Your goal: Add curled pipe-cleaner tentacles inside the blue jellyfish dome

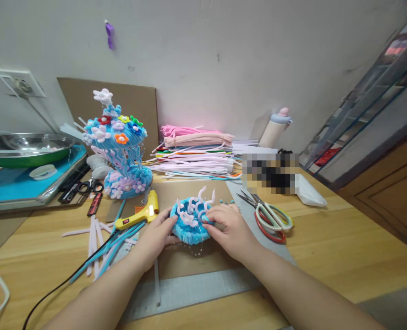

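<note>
A round, light-blue pipe-cleaner base (pixel 190 234) with pale pink curled stems (pixel 189 219) and a strand of clear beads is between my hands, over a piece of cardboard (pixel 176 266). My left hand (pixel 157 234) grips its left side, the thumb on the rim. At the right side, the thumb and forefinger of my right hand (pixel 229 228) pinch a small blue pipe-cleaner curl (pixel 206 219) against the base. Just left of my left hand lies a yellow glue gun (pixel 138 215). Behind it stands a blue pipe-cleaner ornament (pixel 116 137) covered in colourful flowers.
Several scissors (pixel 272 217) lie to the right, near a blurred patch (pixel 270 173). Pipe-cleaner bundles (pixel 196 151) are stacked by the wall, beside a bottle (pixel 275 128). Loose strips (pixel 96 243) and the glue gun's cord (pixel 64 283) cross the left. A metal pan (pixel 28 149) sits far left.
</note>
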Tool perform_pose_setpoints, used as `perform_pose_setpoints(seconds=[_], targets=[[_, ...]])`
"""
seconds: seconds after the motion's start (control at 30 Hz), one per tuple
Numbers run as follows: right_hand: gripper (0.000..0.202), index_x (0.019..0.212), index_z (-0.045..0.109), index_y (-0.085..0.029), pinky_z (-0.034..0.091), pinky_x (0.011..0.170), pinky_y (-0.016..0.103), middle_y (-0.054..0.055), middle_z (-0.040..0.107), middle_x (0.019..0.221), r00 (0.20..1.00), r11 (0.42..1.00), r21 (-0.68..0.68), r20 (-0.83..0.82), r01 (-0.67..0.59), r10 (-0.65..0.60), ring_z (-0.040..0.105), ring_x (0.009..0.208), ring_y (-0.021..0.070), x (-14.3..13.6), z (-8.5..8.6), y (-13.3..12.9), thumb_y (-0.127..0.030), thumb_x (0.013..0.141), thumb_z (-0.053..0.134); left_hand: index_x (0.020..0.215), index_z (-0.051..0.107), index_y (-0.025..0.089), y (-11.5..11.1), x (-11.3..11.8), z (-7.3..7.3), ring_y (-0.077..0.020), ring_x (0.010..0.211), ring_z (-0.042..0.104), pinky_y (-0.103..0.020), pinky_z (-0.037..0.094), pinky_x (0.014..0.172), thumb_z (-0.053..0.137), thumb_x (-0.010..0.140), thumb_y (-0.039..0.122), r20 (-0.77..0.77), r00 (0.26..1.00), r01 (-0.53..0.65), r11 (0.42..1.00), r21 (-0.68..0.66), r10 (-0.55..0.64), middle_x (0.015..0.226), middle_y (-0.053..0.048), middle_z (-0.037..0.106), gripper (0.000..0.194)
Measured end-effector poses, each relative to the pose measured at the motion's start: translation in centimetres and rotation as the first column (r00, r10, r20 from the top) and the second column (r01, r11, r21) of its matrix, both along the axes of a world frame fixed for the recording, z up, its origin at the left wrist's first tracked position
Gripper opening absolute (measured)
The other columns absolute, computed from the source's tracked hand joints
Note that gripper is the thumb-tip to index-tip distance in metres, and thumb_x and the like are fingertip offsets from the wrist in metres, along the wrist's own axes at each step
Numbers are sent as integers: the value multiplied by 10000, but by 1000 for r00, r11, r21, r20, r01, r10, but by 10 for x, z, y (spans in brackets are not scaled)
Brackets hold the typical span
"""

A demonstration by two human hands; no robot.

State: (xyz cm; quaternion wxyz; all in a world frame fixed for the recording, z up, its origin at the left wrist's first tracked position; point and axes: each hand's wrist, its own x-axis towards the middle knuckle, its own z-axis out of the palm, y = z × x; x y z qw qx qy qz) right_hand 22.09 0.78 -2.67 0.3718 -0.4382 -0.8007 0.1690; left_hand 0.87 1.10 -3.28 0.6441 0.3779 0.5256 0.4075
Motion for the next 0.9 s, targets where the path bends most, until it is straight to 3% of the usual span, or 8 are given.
perform_pose_setpoints(seconds=[0.37,0.6,0.9], targets=[[119,885,778,-289,389,765,382,18,740,778,992,992,-31,-22,121,-122,635,806,218,-4,-6,1,-201,842,712,1237,601,192,-1,1,2,-265,935,726,-341,620,689,659,825,343,5,1000,-13,1000,-4,13,1123,-115,731,443],[143,920,789,-305,435,787,394,19,787,854,990,989,-88,-59,119,-124,671,798,226,-6,-14,4,-215,832,721,1252,583,192,0,1,0,-282,1027,699,-333,620,698,615,860,318,-9,1000,0,1000,-1,0,1158,-123,714,414],[135,906,803,-264,499,766,375,48,787,861,979,978,-168,-135,126,-150,683,808,233,-10,-16,4,-200,822,717,1235,599,201,1,1,-2,-252,917,724,-316,620,663,622,856,316,-7,1000,-8,1000,7,8,1109,-114,727,396]])
